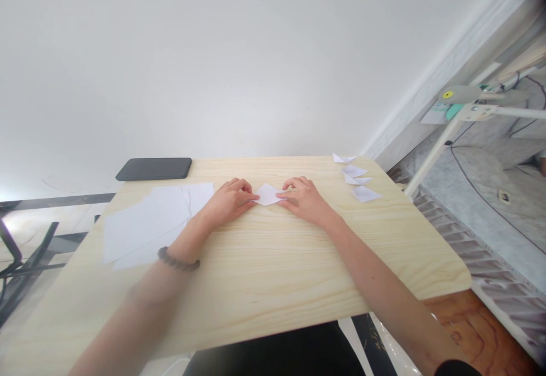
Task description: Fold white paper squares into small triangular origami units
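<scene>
A small folded piece of white paper (pixel 268 194), roughly diamond-shaped, lies between my two hands near the middle of the table. My left hand (pixel 230 201) pinches its left corner with thumb and finger. On the opposite side, my right hand (pixel 303 198) grips the right corner the same way. Both hands rest low, close to the tabletop. The paper's corners are partly covered by my fingertips. A dark beaded bracelet (pixel 178 260) circles my left wrist.
Loose white sheets (pixel 147 219) overlap at the table's left, beside my left forearm. Behind them lies a black phone-like slab (pixel 154 169). Several small folded paper pieces (pixel 365 194) line the right side. The pale wooden table (pixel 273 285) meets a white wall; a white metal frame (pixel 439 148) stands right.
</scene>
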{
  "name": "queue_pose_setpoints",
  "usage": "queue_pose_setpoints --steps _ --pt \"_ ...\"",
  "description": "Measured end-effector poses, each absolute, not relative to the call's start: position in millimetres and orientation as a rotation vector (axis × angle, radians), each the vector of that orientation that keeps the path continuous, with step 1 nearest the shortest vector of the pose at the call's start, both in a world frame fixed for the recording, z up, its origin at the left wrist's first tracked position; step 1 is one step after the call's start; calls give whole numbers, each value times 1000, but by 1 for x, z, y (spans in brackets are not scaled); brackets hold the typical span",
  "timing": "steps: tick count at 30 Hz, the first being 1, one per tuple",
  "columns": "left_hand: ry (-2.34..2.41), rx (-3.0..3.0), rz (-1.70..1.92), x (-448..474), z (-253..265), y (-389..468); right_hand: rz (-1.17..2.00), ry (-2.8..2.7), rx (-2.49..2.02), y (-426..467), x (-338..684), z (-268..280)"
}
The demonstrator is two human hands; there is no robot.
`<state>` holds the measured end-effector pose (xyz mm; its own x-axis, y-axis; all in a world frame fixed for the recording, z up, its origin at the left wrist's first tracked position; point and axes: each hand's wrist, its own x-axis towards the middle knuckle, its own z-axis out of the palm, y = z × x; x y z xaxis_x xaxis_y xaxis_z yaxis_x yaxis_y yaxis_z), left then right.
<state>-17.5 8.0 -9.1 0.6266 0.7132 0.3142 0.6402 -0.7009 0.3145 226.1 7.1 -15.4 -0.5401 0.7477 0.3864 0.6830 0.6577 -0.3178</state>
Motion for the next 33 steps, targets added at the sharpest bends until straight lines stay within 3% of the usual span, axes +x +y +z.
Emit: queue_pose_setpoints --steps 12,33 --pt "1170 2768 597 -11 -5 5 609 -2202 -1123 9 221 -19" --pt "1221 2738 556 -13 -1 3 605 -2235 -1105 8 220 -16"
